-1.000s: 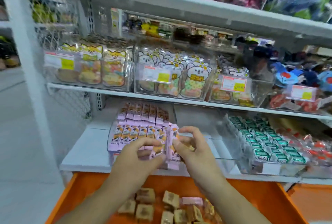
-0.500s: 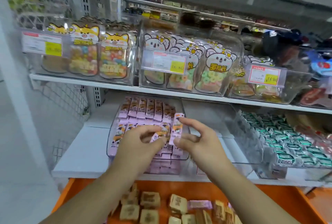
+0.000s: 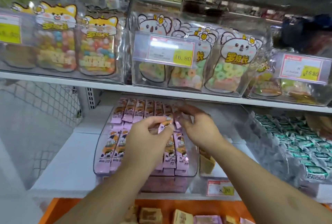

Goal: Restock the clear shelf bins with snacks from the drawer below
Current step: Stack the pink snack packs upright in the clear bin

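Both hands reach into the clear bin (image 3: 100,144) on the lower shelf (image 3: 71,161), which is packed with rows of pink snack packets (image 3: 115,152) standing on end. The left hand (image 3: 143,141) has its thumb and forefinger pinched on one pink packet (image 3: 164,125), held tilted above the front row, its grip closed on that packet. The right hand (image 3: 199,126) is just beside it, fingers bent toward the back row of packets; it is motion-blurred, so whether its grip is on a packet or loose I cannot tell. Below the shelf edge, the orange drawer (image 3: 53,209) shows at the bottom of the view, holding brown wrapped snacks (image 3: 150,215) and a pink packet lying flat (image 3: 206,219). To the right on the same shelf, another clear bin holds green-and-white packets (image 3: 305,150), and a price tag (image 3: 220,188) sits on the front of the bin between the two. On the shelf above, clear bins hold candy bags with orange fox faces (image 3: 57,40) at left and white koala faces (image 3: 235,58) at centre, with a price label (image 3: 164,51) on the front
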The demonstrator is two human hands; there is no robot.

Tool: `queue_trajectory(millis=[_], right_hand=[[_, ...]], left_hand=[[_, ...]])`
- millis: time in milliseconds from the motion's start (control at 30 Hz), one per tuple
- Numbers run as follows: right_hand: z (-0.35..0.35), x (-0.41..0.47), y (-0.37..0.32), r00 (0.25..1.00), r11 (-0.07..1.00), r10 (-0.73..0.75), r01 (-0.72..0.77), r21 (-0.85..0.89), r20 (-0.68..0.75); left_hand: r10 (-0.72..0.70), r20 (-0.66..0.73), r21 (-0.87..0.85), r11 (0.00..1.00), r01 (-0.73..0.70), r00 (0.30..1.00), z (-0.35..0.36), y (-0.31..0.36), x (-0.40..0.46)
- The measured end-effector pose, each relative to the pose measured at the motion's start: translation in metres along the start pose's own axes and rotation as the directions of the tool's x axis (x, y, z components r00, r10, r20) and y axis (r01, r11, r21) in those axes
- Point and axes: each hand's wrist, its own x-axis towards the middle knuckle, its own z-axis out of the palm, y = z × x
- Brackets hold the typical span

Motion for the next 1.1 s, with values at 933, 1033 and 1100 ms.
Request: queue_trajectory(millis=[933,1033,1100], right_hand=[[0.0028,0.0065,-0.0041,0.994,0.985,-0.040,0.022,-0.170,-0.102],[0.0071,0.0081,-0.0019,0.981,0.998,-0.007,-0.006,-0.070,-0.193],[0.0079,0.0087,-0.0029,0.973,0.998,0.059,-0.058,0.014,-0.224]], left_hand=[[-0.037,0.015,-0.053,0.998,0.037,0.999,-0.0081,-0.0039,0.0015],[-0.040,0.014,-0.060,0.997,0.040,0.999,-0.0085,-0.0032,0.0015],[-0.041,0.011,-0.064,0.997,0.041,0.999,-0.0086,-0.0027,0.0016]])
